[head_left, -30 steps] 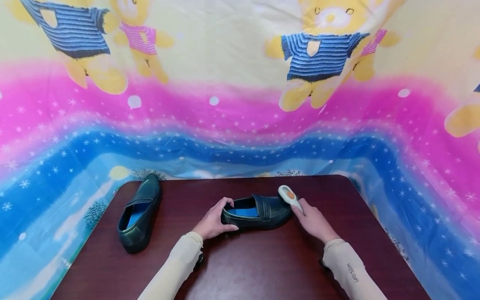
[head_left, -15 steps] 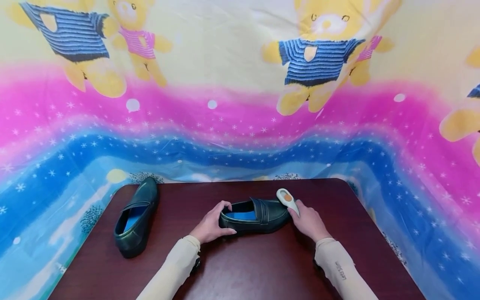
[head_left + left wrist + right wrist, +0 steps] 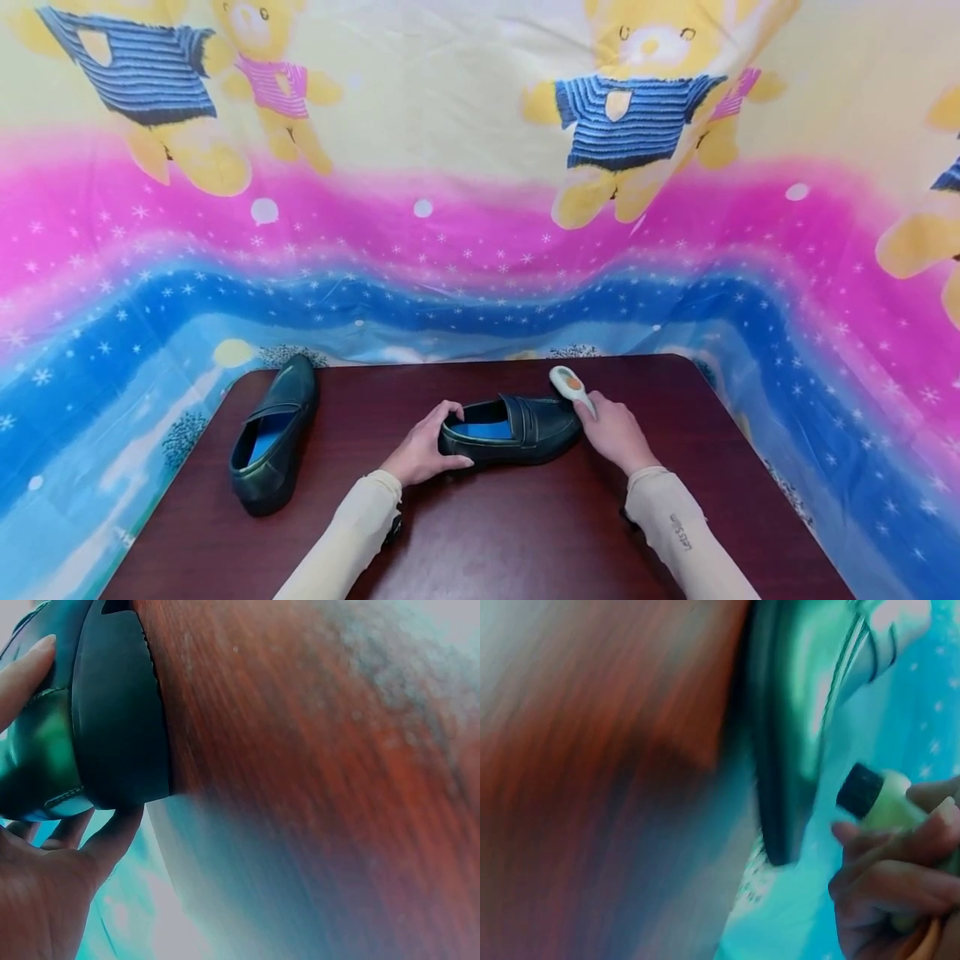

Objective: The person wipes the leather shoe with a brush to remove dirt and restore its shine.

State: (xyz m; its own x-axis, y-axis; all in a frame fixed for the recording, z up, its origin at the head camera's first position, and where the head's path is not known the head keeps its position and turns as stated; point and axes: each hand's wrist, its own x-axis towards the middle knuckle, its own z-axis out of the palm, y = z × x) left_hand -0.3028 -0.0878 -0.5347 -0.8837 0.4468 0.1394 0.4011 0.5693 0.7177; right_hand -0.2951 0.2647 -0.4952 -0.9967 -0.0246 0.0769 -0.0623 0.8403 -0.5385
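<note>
In the head view a dark green-black loafer (image 3: 542, 432) with a blue insole lies on the table, toe to the right. My left hand (image 3: 422, 447) grips its heel, thumb on the near side and fingers over the far rim. The left wrist view shows that thumb and the fingers around the loafer's heel (image 3: 120, 712). My right hand (image 3: 617, 433) holds a small white brush (image 3: 566, 383) with an orange oval, beside and above the toe. The right wrist view shows the brush's black head (image 3: 860, 789) apart from the loafer (image 3: 791, 727); curled fingers wrap its pale handle.
A matching loafer (image 3: 291, 450) stands at the table's left, toe pointing to the back. The dark red-brown table (image 3: 487, 533) has rounded far corners. Behind and around it hangs a cloth (image 3: 450, 242) printed with bears.
My right hand has shifted the brush slightly toward me, then back up and a little left at the toe. My left hand keeps its grip on the heel; the camera view has tilted slightly.
</note>
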